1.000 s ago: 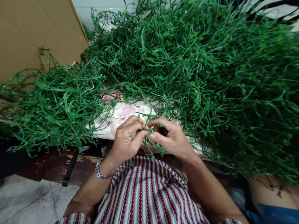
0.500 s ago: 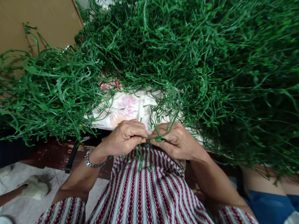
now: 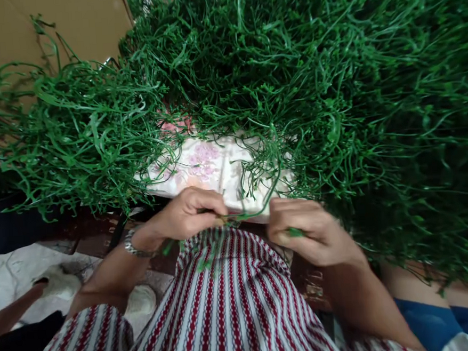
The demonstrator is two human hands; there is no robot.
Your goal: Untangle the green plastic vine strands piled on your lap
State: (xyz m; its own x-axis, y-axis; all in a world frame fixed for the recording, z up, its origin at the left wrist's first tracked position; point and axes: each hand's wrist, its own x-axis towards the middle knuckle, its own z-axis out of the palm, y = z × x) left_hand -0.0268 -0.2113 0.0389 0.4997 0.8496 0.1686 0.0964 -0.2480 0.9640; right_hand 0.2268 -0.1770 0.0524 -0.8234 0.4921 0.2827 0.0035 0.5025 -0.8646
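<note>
My left hand (image 3: 194, 213), with a metal watch on the wrist, is closed in a pinch on the end of a thin green plant stem (image 3: 255, 214). The stem stretches rightward from those fingertips above my lap. Curled shut to the right of it is my right hand (image 3: 312, 231); a bit of green shows between its thumb and fingers, and motion blurs it. Blurred green strands (image 3: 209, 254) hang below my left hand over the striped garment (image 3: 227, 304). Beyond both hands lies a white floral cloth (image 3: 204, 161) with some loose stems on it.
A large heap of tangled green stems (image 3: 290, 59) fills the back and right. Another pile (image 3: 83, 138) sits at the left, before a brown board (image 3: 47, 28). A person's shoe (image 3: 59, 281) is on the floor at left; someone's blue-clad leg (image 3: 428, 317) is at lower right.
My hands were close together and are now apart: the right hand has pulled away to the right, while the left has hardly moved. The view has shifted slightly.
</note>
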